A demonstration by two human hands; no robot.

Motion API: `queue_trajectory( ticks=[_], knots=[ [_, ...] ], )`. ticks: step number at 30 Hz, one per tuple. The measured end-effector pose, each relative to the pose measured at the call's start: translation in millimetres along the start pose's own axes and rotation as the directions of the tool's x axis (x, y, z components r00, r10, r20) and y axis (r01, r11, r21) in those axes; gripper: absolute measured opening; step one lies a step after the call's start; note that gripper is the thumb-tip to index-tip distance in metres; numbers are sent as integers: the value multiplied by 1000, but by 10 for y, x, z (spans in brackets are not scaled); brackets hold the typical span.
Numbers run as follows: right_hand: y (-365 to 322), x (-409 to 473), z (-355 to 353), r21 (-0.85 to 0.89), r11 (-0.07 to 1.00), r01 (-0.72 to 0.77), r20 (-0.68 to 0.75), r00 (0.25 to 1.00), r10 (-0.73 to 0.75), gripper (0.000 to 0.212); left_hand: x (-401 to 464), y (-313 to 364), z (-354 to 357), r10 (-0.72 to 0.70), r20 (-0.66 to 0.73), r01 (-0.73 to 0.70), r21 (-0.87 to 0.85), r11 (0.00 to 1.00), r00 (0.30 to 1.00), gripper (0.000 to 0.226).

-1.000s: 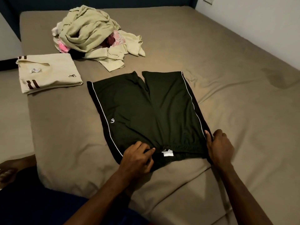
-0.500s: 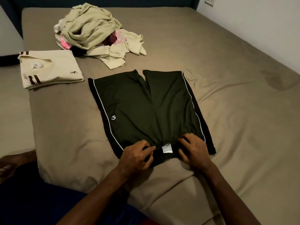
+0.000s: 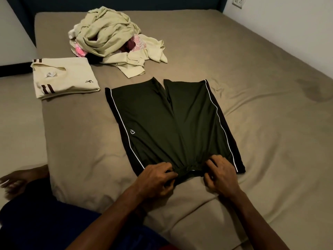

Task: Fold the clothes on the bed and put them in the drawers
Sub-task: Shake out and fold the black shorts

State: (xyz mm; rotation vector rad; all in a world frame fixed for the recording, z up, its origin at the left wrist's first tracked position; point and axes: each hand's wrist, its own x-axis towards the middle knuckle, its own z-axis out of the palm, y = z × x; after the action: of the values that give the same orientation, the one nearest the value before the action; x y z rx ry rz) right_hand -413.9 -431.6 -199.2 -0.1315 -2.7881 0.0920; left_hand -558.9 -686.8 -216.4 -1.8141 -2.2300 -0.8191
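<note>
Where the bed (image 3: 252, 69) reaches its 9 o'clock edge, a folded cream shirt (image 3: 66, 78) with dark brown stripes lies flat. At 11 o'clock from the bed's middle sits a heap of unfolded clothes (image 3: 108, 37), pale green and cream with pink showing through. Near the middle, dark green shorts (image 3: 173, 123) with white side piping are spread flat, legs pointing to 12 o'clock and waistband at 6 o'clock. The left hand (image 3: 155, 177) has its fingers curled and clamped on the waistband left of centre; the right hand (image 3: 219, 174) likewise pinches the waistband right of centre, and the cloth is bunched between the 2 hands. At 1 o'clock a wall socket (image 3: 238, 1) sits on the white wall.
</note>
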Motion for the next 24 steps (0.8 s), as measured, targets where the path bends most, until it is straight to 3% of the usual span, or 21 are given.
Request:
queue_trajectory(
  ticks=[3, 5, 7, 10, 12, 14, 17, 21, 24],
  knots=[
    [18, -11, -10, 26, 999, -48, 21, 999, 47, 27, 5, -11, -45, -138, -116, 148, 77, 986, 984, 28],
    [-20, 42, -54, 59, 991, -119, -13, 993, 120, 26, 17, -91, -111, -342, -287, 380, 89, 921, 895, 34],
    [-111, 173, -91, 106, 978, -178, -80, 979, 187, 29, 4, -231, -231, -597, -370, 661, 66, 747, 712, 35],
    [-296, 481, -86, 179, 965, -190, -83, 975, 207, 38, -55, -415, -414, -902, -252, 936, 56, 349, 351, 46],
    [-398, 676, -5, 150, 978, -148, 1, 989, 150, 50, -92, -472, -422, -945, -200, 965, 10, 263, 260, 51],
    [-456, 778, 138, 76, 991, -110, 153, 983, 97, 68, -113, -497, -378, -951, -179, 946, -162, 281, 252, 42],
    [-480, 752, 369, 22, 997, -75, 377, 924, 62, 87, -180, -541, -342, -976, -88, 878, -426, 219, 200, 35],
    [-569, 769, 320, 46, 992, -115, 368, 926, 90, 94, -254, -622, -350, -989, 17, 749, -655, 101, 149, 37],
    [-876, 780, 219, 93, 992, -85, 273, 960, 57, 88, -205, -585, -440, -987, -124, 756, -636, 155, 99, 37]
  ],
)
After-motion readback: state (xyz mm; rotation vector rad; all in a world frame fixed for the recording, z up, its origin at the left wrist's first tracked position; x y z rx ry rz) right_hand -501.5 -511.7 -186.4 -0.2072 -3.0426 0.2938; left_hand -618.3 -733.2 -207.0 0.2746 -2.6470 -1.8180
